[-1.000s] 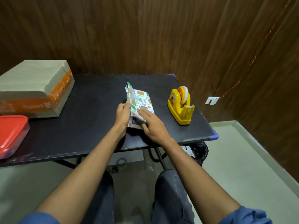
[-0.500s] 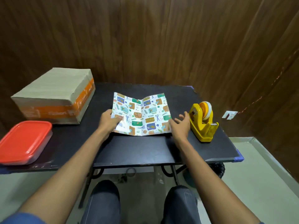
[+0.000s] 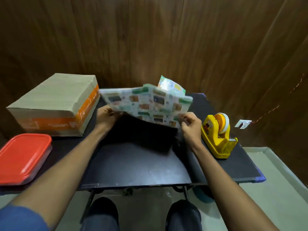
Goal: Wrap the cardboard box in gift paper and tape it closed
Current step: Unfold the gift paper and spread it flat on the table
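Hands: left hand (image 3: 106, 116) and right hand (image 3: 190, 124) each pinch a near corner of the paper (image 3: 146, 104), mid-frame.
Progress: box (image 3: 53, 100) at left unwrapped; tape dispenser (image 3: 218, 135) untouched.

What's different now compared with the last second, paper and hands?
The gift paper went from a folded packet to a half-open sheet lying on the table, and is now lifted off the table, unfolding further. The left hand and right hand each pinch a near corner, where half a second ago they pressed it flat. The cardboard box, red-lidded container and yellow tape dispenser stayed put.
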